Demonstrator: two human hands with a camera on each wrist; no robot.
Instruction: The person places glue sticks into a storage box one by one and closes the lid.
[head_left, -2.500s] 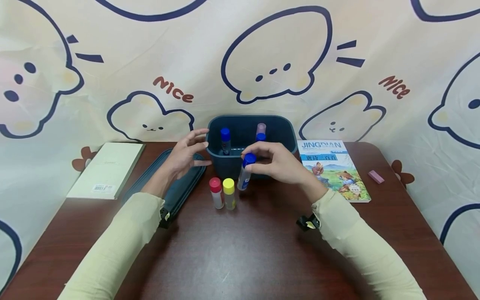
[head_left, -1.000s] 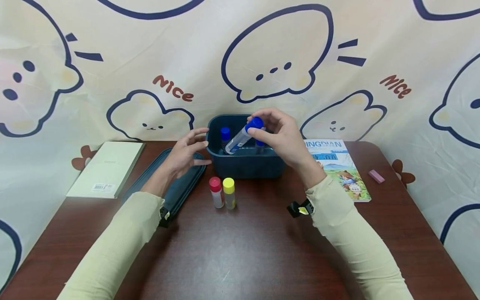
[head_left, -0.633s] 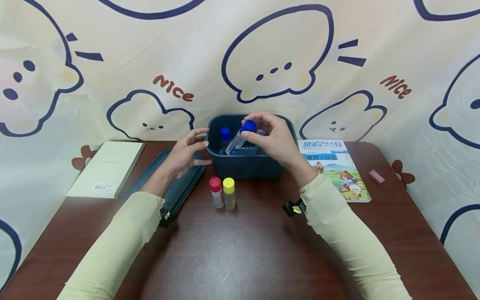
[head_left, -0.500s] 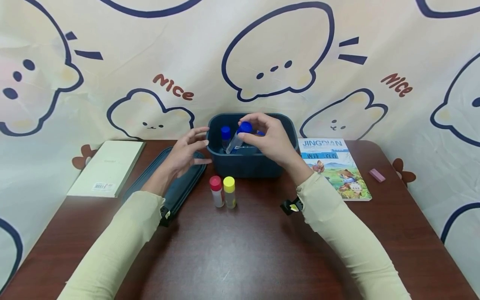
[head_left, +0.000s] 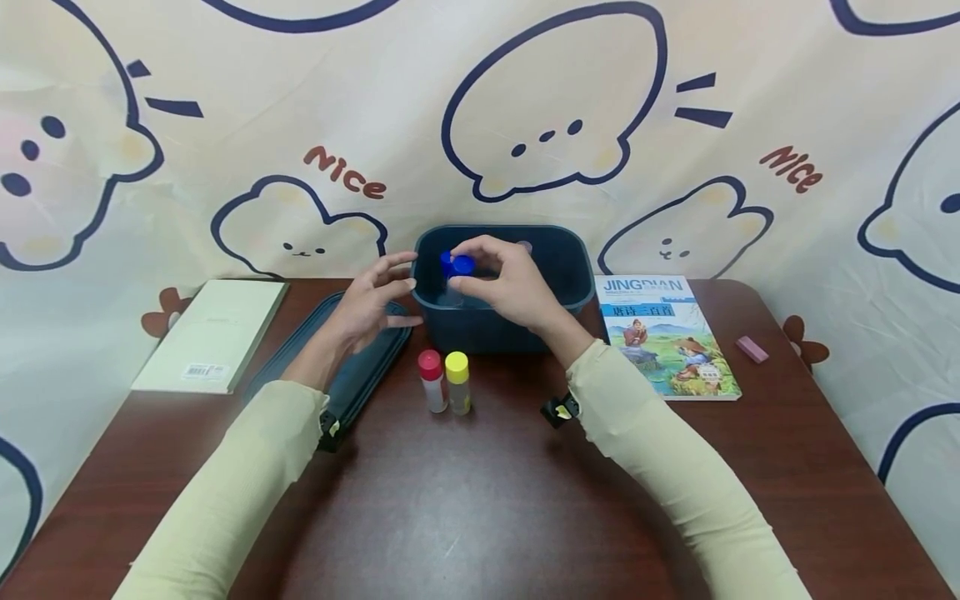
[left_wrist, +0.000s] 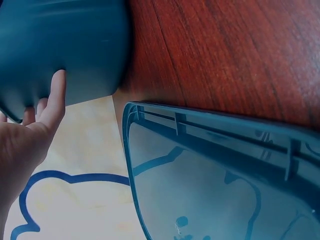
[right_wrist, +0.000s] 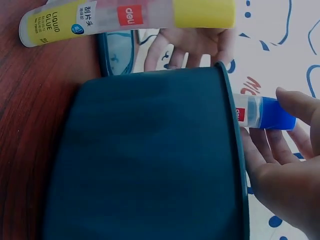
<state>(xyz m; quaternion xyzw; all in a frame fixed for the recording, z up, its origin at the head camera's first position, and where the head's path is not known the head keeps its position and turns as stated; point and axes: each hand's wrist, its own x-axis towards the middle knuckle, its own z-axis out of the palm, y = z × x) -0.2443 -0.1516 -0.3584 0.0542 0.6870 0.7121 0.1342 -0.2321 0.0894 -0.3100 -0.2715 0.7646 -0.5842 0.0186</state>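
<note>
Head: right hand [head_left: 513, 286] pinches blue-capped clear plastic glue bottle [head_left: 464, 265], inside left end of teal plastic bin [head_left: 487, 333], beside one other blue cap [head_left: 446, 262]; one red-capped bottle [head_left: 432, 383], one yellow-capped bottle [head_left: 458, 385] before bin. Left wrist: left hand [left_wrist: 24, 140] touches bin, gripping nothing. Right wrist: held bottle near-upright, base hidden by bin.

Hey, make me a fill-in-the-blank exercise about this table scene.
The held bottle, in the right hand, has a ____ cap.
The standing bottle beside the yellow-capped bottle has a ____ cap.
The illustrated book lies on the person's ____ side of the bin.
The small block past the book is ____.
Missing words: blue; red; right; pink.
</note>
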